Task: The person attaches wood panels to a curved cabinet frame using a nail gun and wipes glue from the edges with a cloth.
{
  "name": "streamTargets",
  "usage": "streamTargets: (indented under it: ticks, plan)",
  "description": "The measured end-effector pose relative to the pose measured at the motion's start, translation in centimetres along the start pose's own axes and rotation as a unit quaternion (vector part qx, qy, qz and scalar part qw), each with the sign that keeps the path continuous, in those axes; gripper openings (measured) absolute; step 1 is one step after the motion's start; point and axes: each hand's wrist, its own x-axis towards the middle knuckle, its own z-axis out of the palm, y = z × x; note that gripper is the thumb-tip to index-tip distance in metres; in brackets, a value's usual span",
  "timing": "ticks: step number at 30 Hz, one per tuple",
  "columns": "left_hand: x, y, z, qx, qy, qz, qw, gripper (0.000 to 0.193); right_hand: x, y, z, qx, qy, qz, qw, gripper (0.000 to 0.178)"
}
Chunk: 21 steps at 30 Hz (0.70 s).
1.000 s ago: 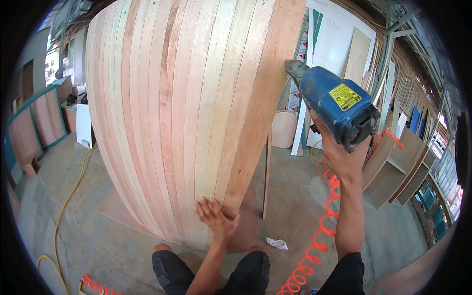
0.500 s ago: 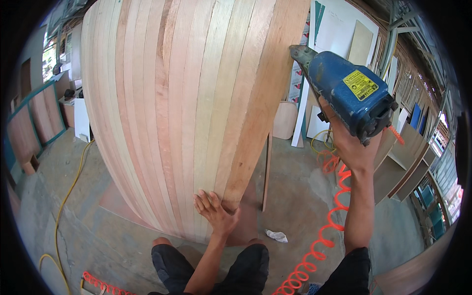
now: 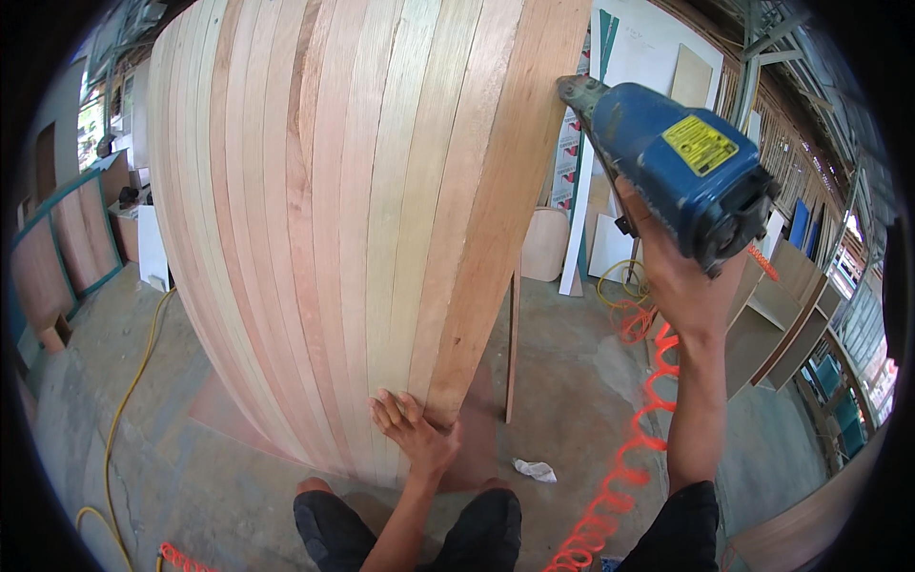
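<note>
A tall, curved panel of narrow wooden strips bulges toward me. Its right border is a darker, orange-brown strip. Near the lower end of that strip my left hand lies with its fingers apart on the wood, the thumb side at the panel's right edge. My right hand is wrapped round the handle of a blue pneumatic nail gun with a yellow label. The gun's nose points left and meets the right border high up. Its body hides part of my right fingers.
A coiled orange air hose hangs along my right forearm. A yellow hose runs over the concrete floor at left. Beside the panel's foot lies a crumpled white scrap. Boards lean at right; green-edged panels stand at far left.
The panel sits slightly further left and lower in the picture. My left hand has shifted a little down with it. The nail gun has moved slightly, its nose still at the right border.
</note>
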Motion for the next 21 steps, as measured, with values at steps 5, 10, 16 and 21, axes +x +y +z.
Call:
streamTargets:
  ticks: [5, 10, 16, 21]
  plan:
    - [0.3, 0.0, 0.2, -0.008, 0.014, 0.001, 1.000, 0.113, 1.4, -1.9, -0.4, 0.001, -0.032, 0.019, 0.999, 0.033]
    - [0.1, 0.3, 0.1, -0.004, -0.002, -0.007, 1.000, 0.112, -1.3, -0.5, -0.4, -0.002, -0.027, 0.042, 0.999, 0.034]
    - [0.0, 0.2, 0.1, -0.010, 0.005, -0.011, 1.000, 0.114, -5.5, 1.3, -1.1, -0.119, -0.093, 0.015, 0.988, 0.034]
    - [0.3, 0.2, -0.1, -0.010, 0.008, -0.006, 1.000, 0.113, -7.7, 0.7, -2.2, -0.137, -0.149, -0.053, 0.978, 0.039]
